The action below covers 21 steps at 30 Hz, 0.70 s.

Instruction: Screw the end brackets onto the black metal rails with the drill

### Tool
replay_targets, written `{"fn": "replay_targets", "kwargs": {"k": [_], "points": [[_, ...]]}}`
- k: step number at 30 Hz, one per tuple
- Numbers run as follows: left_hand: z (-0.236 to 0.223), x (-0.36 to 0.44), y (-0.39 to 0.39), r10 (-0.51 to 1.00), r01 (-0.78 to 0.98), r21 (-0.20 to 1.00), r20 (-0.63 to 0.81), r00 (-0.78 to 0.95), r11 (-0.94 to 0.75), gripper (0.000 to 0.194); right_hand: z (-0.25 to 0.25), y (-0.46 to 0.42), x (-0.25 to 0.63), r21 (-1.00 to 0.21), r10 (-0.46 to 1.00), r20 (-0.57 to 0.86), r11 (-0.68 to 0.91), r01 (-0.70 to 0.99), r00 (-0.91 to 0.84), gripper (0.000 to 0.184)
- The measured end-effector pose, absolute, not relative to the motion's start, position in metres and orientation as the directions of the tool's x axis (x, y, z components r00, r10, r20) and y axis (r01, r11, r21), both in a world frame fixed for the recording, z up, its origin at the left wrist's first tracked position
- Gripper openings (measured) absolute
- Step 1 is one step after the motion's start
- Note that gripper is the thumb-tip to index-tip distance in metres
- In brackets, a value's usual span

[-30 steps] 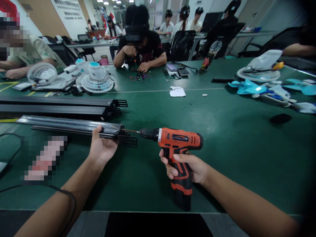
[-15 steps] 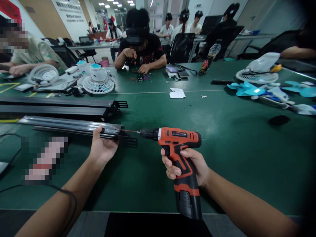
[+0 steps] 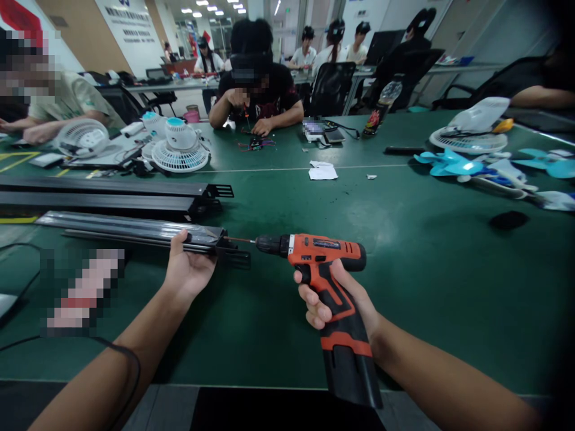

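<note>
My right hand is wrapped round the handle of an orange and black cordless drill, one finger by the trigger. The drill points left, and its long thin bit reaches the end of a long black metal profile. Whether the tip sits in a screw there is too small to tell. My left hand grips that profile near its right end, thumb on the front and fingers underneath. A slotted black bracket sticks out of the profile's end.
Behind lie more black profiles. White fan parts stand at the back left, blue fan blades at the right. White paper and a bottle are on the green table. A person works opposite. A cable crosses my left forearm.
The drill's handle and battery have swung slightly right and down, with my right thumb shifted higher on the grip. The bit stays at the profile's end, and my left hand holds its place.
</note>
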<state>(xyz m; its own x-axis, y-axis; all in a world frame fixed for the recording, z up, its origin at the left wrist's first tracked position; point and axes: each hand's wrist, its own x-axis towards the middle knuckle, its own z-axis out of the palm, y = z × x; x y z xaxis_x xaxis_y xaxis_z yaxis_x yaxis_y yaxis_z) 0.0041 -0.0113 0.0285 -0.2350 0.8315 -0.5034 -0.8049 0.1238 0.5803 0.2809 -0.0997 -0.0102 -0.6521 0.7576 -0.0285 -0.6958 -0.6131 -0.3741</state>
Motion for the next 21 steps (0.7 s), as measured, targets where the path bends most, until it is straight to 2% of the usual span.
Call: {"fn": "replay_targets", "kwargs": {"k": [9,21], "points": [[0.032,0.005,-0.013,0.836,-0.806,0.574,-0.507,-0.210,0.146,0.027,-0.006,-0.099,0.279,-0.351,0.768,-0.077,-0.617,-0.704,-0.635,0.046],[0.021,0.000,-0.009,0.848,-0.816,0.567,-0.483,-0.219,0.112,0.023,-0.006,-0.103,0.277,-0.396,0.774,-0.084,-0.604,-0.692,-0.627,0.048]]}}
